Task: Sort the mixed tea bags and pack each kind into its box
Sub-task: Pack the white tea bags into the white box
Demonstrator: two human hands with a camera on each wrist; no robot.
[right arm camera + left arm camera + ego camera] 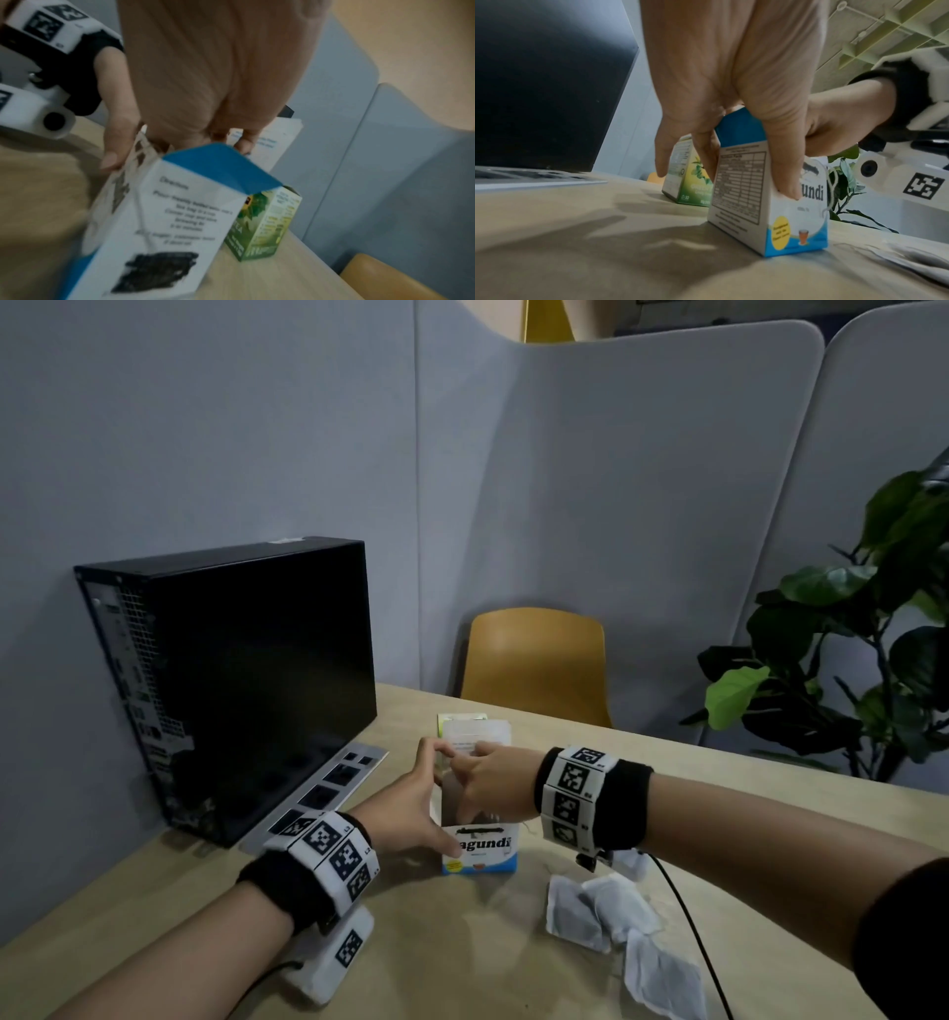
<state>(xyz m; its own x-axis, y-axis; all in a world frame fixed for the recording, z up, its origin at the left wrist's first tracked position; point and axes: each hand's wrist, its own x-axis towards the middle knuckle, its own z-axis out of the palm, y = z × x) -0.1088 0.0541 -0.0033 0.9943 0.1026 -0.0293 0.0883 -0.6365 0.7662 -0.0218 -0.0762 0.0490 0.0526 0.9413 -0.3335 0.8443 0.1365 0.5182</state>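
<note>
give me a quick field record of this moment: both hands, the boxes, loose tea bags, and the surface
left hand: steadies the blue and white box, thumb on its front, fingers on its side
right hand: fingers reach into the open top of the same box; what they hold is hidden
green box: stands behind the blue one, apart from it
loose tea bags: lie on the table, right of the box
computer case: upright, at left

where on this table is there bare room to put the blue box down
Bare table lies near the front edge left of the left hand, and on the far right stretch behind the right hand. It is crowded right of the blue box, where loose tea bags lie, and behind it by the green box.
</note>
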